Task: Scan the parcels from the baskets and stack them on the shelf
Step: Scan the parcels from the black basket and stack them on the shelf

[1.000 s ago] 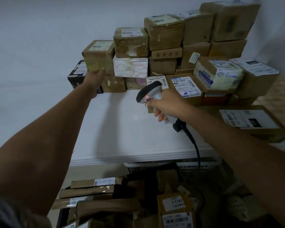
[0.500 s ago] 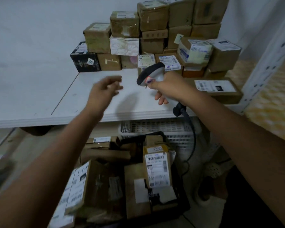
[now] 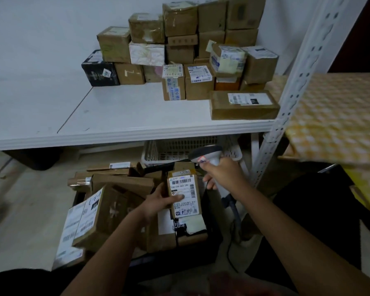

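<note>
Left hand [image 3: 158,201] is gripping a small brown parcel [image 3: 184,195], thumb lying across its white barcode label, the other fingers wrapping the left edge and hidden behind it. The parcel is standing upright, label facing the camera, at the top of the pile in the dark basket [image 3: 209,251] on the floor.

Right hand [image 3: 224,174] is closing around the handle of a barcode scanner [image 3: 207,154], fingers curling round the grip; the scanner's dark head is sitting just above and to the right of the left thumb, a red glow showing on its underside. Its cable [image 3: 233,212] is hanging down past the right wrist.

More parcels are lying jumbled to the left of the left fingers, one large box [image 3: 98,212] tilting with its label up. A white slatted basket [image 3: 171,150] is standing behind the scanner, under the shelf [image 3: 124,116]. Well above both hands, stacked boxes [image 3: 179,50] are sitting at the shelf's back right, a flat parcel [image 3: 244,105] lying at its front edge.
</note>
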